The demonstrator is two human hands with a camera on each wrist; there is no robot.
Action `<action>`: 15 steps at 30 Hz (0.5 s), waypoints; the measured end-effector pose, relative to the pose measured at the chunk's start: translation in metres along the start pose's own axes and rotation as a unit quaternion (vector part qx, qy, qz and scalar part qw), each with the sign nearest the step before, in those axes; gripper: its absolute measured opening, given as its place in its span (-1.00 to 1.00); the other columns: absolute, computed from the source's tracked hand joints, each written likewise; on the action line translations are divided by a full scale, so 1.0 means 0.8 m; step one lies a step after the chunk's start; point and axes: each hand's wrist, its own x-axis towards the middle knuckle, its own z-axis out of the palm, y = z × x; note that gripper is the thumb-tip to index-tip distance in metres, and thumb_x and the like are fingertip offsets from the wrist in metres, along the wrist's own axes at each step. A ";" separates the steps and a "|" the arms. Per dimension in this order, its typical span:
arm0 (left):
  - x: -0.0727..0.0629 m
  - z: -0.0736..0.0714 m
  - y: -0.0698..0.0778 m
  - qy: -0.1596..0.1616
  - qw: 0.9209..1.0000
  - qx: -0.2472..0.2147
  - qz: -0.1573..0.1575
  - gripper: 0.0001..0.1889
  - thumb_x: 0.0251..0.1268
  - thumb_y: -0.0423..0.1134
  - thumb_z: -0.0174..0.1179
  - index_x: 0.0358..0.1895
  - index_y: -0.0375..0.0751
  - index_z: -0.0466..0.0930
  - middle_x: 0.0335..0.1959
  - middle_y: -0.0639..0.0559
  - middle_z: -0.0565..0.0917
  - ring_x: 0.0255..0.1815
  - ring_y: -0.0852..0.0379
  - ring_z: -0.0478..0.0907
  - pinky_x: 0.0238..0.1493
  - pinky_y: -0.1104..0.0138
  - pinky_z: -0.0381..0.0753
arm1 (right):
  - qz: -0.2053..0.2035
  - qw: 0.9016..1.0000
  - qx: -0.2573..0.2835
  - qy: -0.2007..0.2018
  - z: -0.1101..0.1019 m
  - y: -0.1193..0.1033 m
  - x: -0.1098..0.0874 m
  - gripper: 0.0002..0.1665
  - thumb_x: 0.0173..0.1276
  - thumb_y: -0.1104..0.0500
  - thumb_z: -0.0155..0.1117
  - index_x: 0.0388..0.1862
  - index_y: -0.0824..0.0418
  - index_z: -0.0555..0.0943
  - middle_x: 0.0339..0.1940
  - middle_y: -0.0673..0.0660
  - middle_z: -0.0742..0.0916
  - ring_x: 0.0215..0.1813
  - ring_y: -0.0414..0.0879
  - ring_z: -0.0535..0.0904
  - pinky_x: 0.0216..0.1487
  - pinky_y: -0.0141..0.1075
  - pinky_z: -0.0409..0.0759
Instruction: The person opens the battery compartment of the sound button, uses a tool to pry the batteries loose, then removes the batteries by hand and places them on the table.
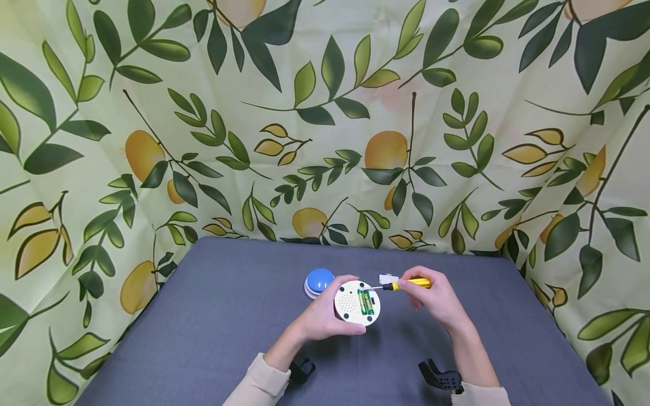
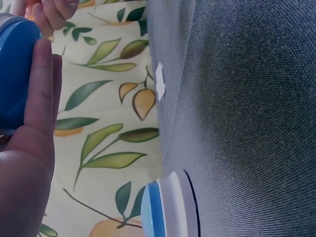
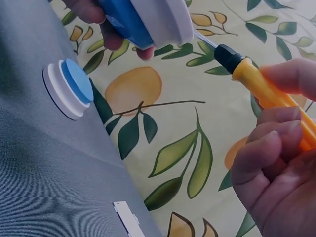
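My left hand grips a round white-and-blue push button by its rim, its underside turned toward the head camera. Two green batteries sit in the open compartment there. In the right wrist view the blue dome of this button faces away toward the left fingers. My right hand pinches a screwdriver with a yellow handle and black collar. Its metal shaft reaches the upper end of the batteries; whether the tip touches them is too small to tell.
A second blue-topped push button stands upright on the grey table, behind the left hand. The small white battery cover lies on the cloth behind the screwdriver. A leaf-and-fruit patterned curtain hangs around the table's back and sides.
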 end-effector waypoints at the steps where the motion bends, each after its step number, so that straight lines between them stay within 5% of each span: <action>1: 0.000 0.000 0.000 -0.001 1.000 0.000 0.000 -0.03 -0.10 -0.17 0.62 0.44 0.11 0.25 0.16 0.15 0.51 0.07 0.17 0.52 0.17 0.30 0.45 | 0.002 1.000 0.000 0.000 0.000 0.000 0.000 -0.88 0.42 0.24 0.34 -0.22 0.30 0.64 -0.63 0.17 0.56 -0.64 0.02 0.47 -0.55 -0.22 0.53; 15: 0.000 0.001 -0.003 -0.013 1.000 -0.015 0.013 -0.05 -0.09 -0.23 0.62 0.44 0.04 0.27 0.12 0.10 0.54 0.08 0.17 0.52 0.18 0.31 0.45 | 0.042 0.999 0.008 -0.004 0.000 0.001 0.002 -0.77 0.41 0.18 0.37 -0.22 0.37 0.63 -0.68 0.11 0.49 -0.72 -0.03 0.35 -0.66 -0.26 0.40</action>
